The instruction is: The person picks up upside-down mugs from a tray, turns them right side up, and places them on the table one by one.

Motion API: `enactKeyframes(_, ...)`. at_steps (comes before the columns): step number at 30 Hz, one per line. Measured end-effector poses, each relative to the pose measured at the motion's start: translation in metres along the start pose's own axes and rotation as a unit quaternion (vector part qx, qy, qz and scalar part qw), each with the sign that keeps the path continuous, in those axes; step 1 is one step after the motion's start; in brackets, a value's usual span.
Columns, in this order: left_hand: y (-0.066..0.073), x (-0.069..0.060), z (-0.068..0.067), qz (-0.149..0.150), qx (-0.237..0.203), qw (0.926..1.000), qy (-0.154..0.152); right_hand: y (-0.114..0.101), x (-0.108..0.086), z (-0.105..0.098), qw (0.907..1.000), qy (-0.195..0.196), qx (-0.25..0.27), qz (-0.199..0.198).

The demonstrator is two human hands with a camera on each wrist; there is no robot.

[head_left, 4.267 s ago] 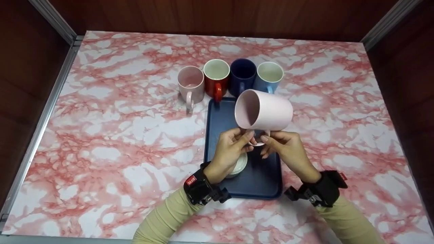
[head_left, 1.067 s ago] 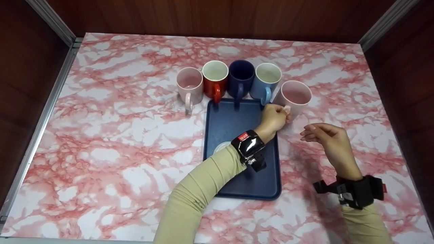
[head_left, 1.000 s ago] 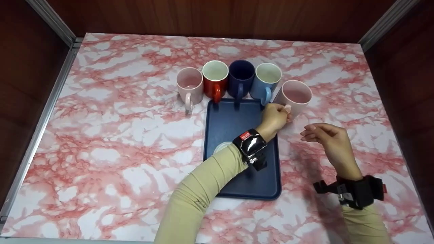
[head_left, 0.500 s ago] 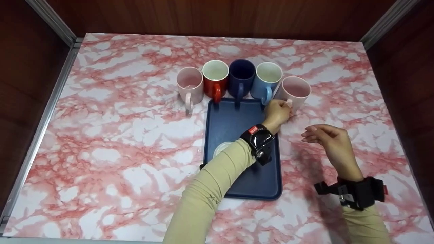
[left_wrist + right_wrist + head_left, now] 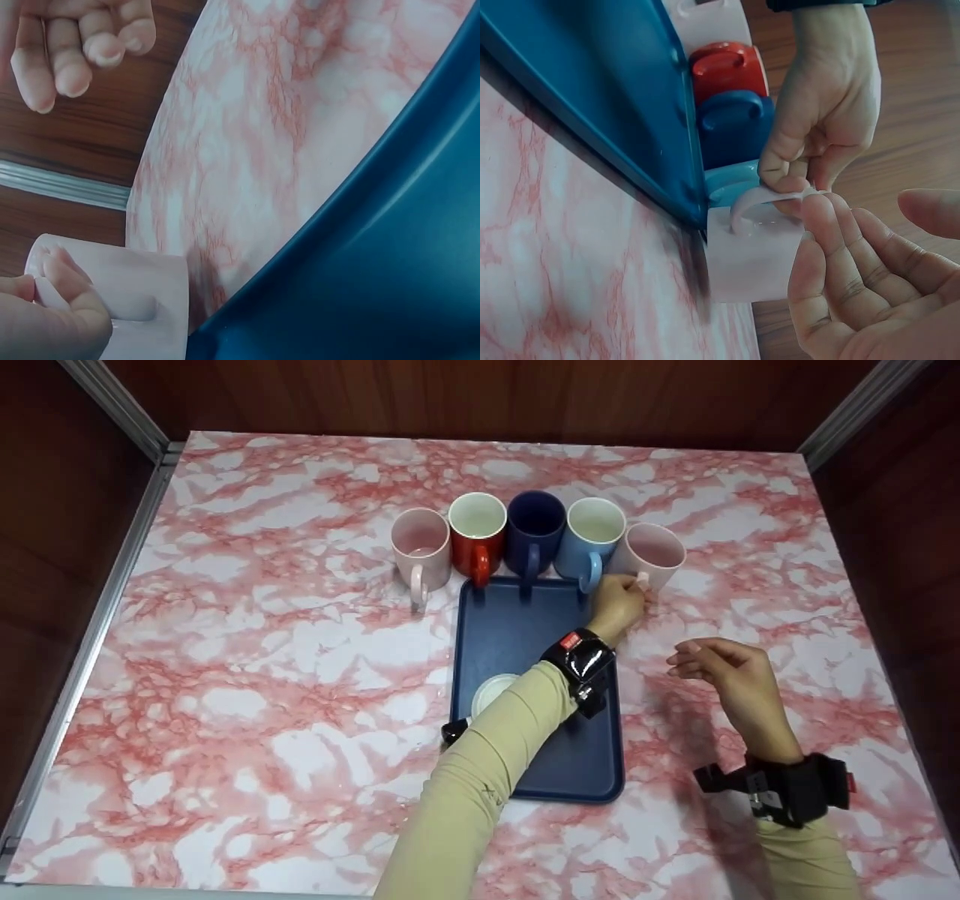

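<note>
At the right end of a row of mugs, my left hand [image 5: 619,604] pinches the handle of a pale pink mug [image 5: 664,556]. This mug stands upright beside the light blue mug [image 5: 589,551]. In the left wrist view, thumb and fingers curl round the handle of the pink mug [image 5: 154,281]. My right hand [image 5: 739,682] hovers to the right of the tray, fingers loosely bent, holding nothing. Further left in the row are a dark blue mug [image 5: 525,556], a red mug [image 5: 465,553] and another pink mug [image 5: 435,570], all with handles toward me.
A dark blue tray [image 5: 495,615] lies in front of the row, partly under my left forearm. On it sits a round whitish object [image 5: 491,688], half hidden by the sleeve, with a small black piece [image 5: 454,730] at the tray's left edge. Dark wooden panels [image 5: 480,397] border the marbled table [image 5: 262,660].
The pink mug, earlier tipped sideways above the tray between both hands, now stands upright at the row's right end. Over the last second my left hand has shifted it slightly back; the right hand stays nearly still.
</note>
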State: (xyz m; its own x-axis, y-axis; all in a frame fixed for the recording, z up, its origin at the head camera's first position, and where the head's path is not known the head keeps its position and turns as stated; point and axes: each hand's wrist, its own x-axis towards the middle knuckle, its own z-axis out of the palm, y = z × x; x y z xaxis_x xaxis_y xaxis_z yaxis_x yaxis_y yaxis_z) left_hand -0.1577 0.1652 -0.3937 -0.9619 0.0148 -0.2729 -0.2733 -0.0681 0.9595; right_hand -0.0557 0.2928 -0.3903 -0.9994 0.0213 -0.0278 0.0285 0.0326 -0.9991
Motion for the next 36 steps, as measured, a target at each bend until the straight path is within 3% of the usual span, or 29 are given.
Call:
enactKeyframes(5,0.002,0.003,0.003,0.004,0.035,0.9994,-0.005,0.0,0.0,0.001,0.9999,0.005,0.01,0.001)
enactKeyframes(11,-0.001,0.016,0.013,-0.039,0.069,0.9968,-0.012,0.0,0.0,0.002,0.9999,0.005,0.006,0.006)
enactKeyframes(14,-0.052,0.066,0.038,-0.031,0.037,0.9985,-0.028,0.0,0.0,0.001,0.9999,0.004,0.007,0.007)
enactKeyframes(18,-0.145,0.154,0.08,0.012,-0.014,0.9986,-0.05,0.0,0.0,0.0,0.9999,0.006,0.009,0.007)
enactKeyframes(20,-0.166,0.175,0.09,0.033,0.006,0.9981,-0.051,0.001,0.0,0.0,0.9999,0.008,0.011,0.007)
enactKeyframes(21,-0.17,0.18,0.09,0.051,0.025,0.9969,-0.055,0.001,0.0,-0.001,0.9999,0.008,0.012,0.006)
enactKeyframes(24,-0.164,0.176,0.081,0.08,0.066,0.9917,-0.076,0.002,0.0,-0.001,0.9998,0.01,0.016,0.005)
enactKeyframes(26,-0.155,0.168,0.074,0.095,0.061,0.9895,-0.091,0.002,0.0,-0.002,0.9998,0.009,0.018,0.004)
enactKeyframes(28,-0.157,0.171,0.075,0.088,0.033,0.9905,-0.1,0.002,0.0,-0.002,0.9998,0.007,0.016,0.004)
enactKeyframes(32,-0.186,0.195,0.09,0.066,-0.016,0.9926,-0.1,0.002,0.0,-0.002,0.9999,0.003,0.009,0.005)
enactKeyframes(36,-0.222,0.225,0.103,0.04,-0.006,0.994,-0.101,0.002,0.0,-0.003,1.0,0.003,0.003,0.006)
